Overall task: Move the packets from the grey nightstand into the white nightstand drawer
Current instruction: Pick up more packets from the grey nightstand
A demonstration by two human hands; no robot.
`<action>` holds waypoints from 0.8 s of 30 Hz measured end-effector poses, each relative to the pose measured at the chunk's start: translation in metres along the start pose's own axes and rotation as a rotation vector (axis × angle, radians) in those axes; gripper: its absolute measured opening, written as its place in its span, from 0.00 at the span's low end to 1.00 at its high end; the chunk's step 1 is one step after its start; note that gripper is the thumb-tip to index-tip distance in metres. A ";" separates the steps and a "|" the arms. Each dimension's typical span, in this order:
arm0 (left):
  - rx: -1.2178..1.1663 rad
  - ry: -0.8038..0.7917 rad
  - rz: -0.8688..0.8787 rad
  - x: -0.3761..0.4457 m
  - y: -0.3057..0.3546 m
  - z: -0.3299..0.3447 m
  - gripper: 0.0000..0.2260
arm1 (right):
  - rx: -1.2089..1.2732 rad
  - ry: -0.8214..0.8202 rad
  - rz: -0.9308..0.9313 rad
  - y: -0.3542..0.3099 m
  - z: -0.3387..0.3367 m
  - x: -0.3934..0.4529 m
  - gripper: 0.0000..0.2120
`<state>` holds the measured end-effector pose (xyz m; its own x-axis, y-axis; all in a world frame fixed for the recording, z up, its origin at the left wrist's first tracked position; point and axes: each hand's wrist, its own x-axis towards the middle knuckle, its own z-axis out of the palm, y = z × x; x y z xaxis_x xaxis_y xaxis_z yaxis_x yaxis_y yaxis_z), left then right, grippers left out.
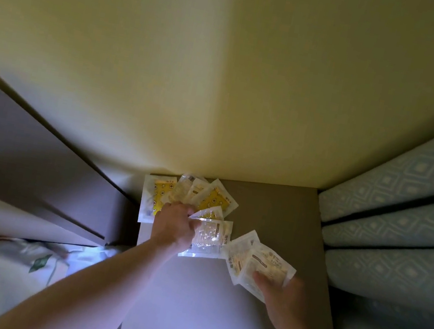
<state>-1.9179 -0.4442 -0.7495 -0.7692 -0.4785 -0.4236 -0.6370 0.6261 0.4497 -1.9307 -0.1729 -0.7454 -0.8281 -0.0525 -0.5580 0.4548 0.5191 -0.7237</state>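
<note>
Pinching a clear packet [207, 238] with my left hand [174, 228] on the grey nightstand [273, 217], right hand [283, 300] gripping two packets [256, 261]; patterned cushions [403, 220] right of it.

Yellow-printed packets [215, 200], grey nightstand [273, 217], seemingly blue diamond-patterned cushions [407, 198]

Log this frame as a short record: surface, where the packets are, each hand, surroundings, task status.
surface: grey nightstand top
packets on top: fanned pile of packets at the back left corner
left hand: gripping a clear packet at the pile's edge
right hand: holding two white packets
surroundings: patterned blue cushions to the right, floral fabric to the left
white nightstand drawer: not visible
status: packets still being gathered
</note>
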 end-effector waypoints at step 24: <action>-0.295 -0.042 -0.056 -0.254 0.020 -0.153 0.04 | -0.016 -0.173 -0.038 -0.139 -0.104 -0.202 0.10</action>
<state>-1.7428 -0.4050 -0.5125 -0.7339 -0.4771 -0.4836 -0.6700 0.3908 0.6311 -1.8610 -0.1457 -0.4898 -0.7753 -0.2176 -0.5930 0.4176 0.5277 -0.7397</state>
